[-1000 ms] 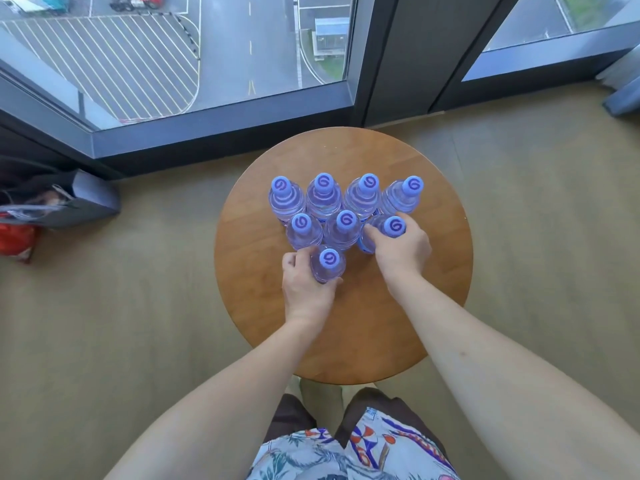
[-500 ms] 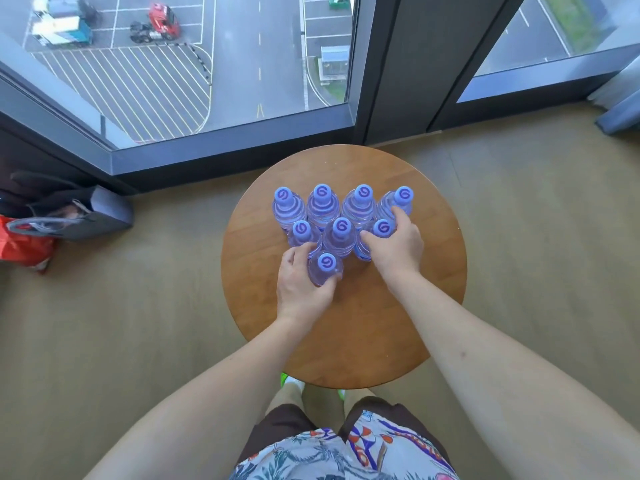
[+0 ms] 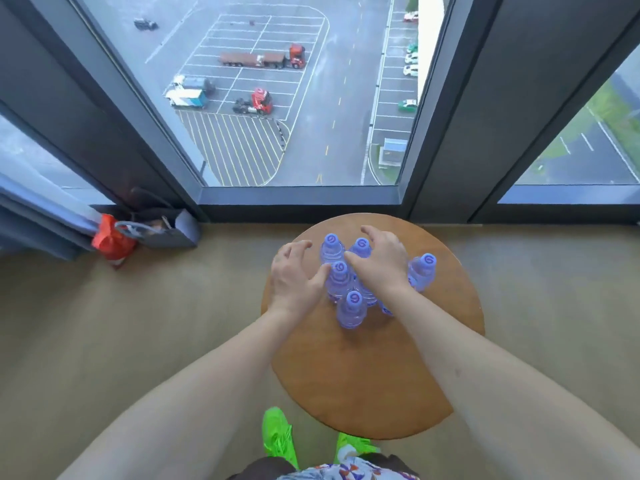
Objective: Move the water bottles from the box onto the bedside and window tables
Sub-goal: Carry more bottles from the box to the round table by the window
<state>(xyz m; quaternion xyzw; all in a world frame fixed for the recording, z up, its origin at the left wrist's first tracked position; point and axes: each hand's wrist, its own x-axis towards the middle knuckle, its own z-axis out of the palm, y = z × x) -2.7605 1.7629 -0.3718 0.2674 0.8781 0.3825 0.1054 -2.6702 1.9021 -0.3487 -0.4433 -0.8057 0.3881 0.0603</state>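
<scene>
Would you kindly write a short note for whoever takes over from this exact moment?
Left hand: fingers loosely spread, thumb touching a middle bottle; no clear grip.
Right hand: spread over the cluster's far bottles, holding nothing that shows.
Water bottles stand upright, clustered on the round window table; one sits apart on the right.
Done: bottles on this table.
Left: the box and bedside table are out of view, so unconfirmed.

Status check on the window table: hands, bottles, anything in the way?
Left hand and right hand open, fingers spread over the water bottles. Bottles upright, clustered on round table. One bottle apart on right. Nothing blocking.
</scene>
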